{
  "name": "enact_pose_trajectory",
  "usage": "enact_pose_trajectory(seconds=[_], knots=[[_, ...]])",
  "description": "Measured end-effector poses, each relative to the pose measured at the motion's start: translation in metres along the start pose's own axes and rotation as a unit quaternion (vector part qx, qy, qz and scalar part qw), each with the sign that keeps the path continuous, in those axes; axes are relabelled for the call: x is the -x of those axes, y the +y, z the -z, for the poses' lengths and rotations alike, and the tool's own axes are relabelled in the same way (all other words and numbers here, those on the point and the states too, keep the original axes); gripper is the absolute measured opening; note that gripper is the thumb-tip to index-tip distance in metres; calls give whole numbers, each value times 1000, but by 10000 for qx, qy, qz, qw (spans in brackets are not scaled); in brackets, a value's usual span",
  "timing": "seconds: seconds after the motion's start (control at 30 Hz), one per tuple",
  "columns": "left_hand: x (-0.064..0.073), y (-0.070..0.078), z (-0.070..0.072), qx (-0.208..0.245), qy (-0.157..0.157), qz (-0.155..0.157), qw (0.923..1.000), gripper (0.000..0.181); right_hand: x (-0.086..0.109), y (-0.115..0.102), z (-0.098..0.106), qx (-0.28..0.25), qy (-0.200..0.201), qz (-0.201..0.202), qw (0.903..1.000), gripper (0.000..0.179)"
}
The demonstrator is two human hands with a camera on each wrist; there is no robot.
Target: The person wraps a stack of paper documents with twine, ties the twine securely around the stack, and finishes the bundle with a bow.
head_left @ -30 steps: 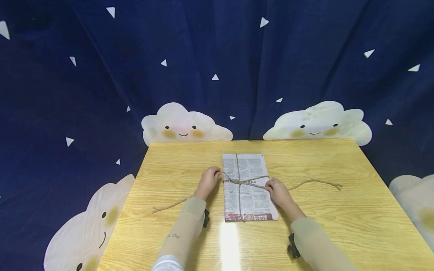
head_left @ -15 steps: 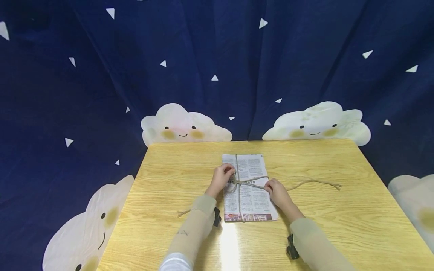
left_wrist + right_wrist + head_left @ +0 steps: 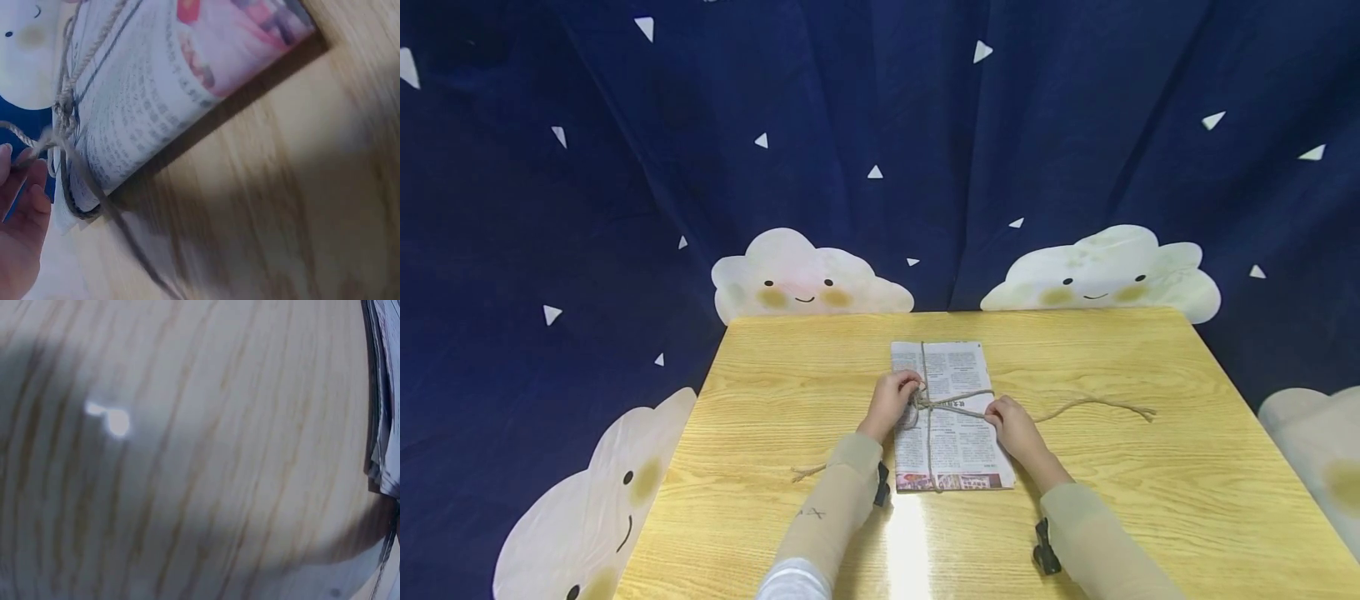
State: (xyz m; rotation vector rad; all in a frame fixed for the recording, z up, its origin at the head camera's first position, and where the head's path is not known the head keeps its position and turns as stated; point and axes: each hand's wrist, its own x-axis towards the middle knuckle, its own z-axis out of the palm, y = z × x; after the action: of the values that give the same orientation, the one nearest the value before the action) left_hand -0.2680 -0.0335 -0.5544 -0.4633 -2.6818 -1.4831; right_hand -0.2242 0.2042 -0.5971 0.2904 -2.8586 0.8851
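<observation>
A stack of folded newspapers (image 3: 966, 454) lies on the table, bound crosswise with brown twine (image 3: 929, 450). Over its left half, my left hand (image 3: 889, 402) pinches a strand of twine close to the crossing. In the left wrist view, that hand (image 3: 22, 244) has thumb and fingertips together on the strand, beside a knotted cluster (image 3: 64, 112); a loose tail runs down from there. At the stack's right edge, my right hand (image 3: 1017, 429) pinches another strand, drawn straight from the crossing. The right wrist view catches only the newspapers' edge (image 3: 389, 425); the hand is outside it.
The wooden table (image 3: 1150, 483) extends on both sides of the stack. One twine end (image 3: 1097, 401) trails to the right, another (image 3: 808, 472) emerges beside the left forearm. A dark blue curtain (image 3: 820, 100) with clouds hangs behind the table.
My left hand has moved right, from the stack's left edge to near the crossing, bringing its twine along into a small loop. The left tail has been drawn in. My right hand stays put.
</observation>
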Motion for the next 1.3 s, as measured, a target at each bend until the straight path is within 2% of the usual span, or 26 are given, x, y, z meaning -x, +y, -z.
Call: enact_pose_trajectory(seconds=[0.1, 0.23, 0.37, 0.5, 0.6, 0.77, 0.87, 0.93, 1.03, 1.17, 1.23, 1.3], knots=[[0, -2, 0, -125, -117, -88, 9998, 23, 1, 1, -1, 11, 68, 32, 10000, 7], [0, -5, 0, 15, -322, 48, 9995, 33, 0, 1, -1, -18, 58, 17, 10000, 7], [1, -7, -2, 281, -293, 265, 9988, 25, 0, 0, 0, -34, 4, -55, 10000, 7], [4, -9, -2, 473, -262, 283, 9981, 15, 0, -1, 0, -26, -14, -63, 10000, 6], [6, -13, -2, 455, -383, 67, 9982, 14, 0, -1, 0, -44, 6, -31, 10000, 6], [10, -20, -5, -125, -674, -420, 9968, 10, 0, -1, 0, -51, 86, 6, 10000, 6], [10, -18, -7, -251, -555, -582, 9964, 7, 0, -1, 0, -57, 97, -23, 9999, 6], [8, -16, -10, -136, -390, -474, 9980, 8, 1, -1, 0, -66, 96, -16, 9999, 6], [5, -14, -15, 427, -198, 115, 9988, 10, 2, -2, 1, -97, 118, -15, 9999, 5], [1, -13, -20, 1089, 24, 996, 9891, 15, 3, -2, 0, -122, 133, 34, 9998, 5], [0, -12, -21, 1262, 139, 1235, 9842, 16, 4, -2, 0, -148, 139, 38, 9998, 5], [0, -11, -22, 1259, 229, 1304, 9832, 14, 4, -2, 0, -186, 172, 32, 9997, 5]])
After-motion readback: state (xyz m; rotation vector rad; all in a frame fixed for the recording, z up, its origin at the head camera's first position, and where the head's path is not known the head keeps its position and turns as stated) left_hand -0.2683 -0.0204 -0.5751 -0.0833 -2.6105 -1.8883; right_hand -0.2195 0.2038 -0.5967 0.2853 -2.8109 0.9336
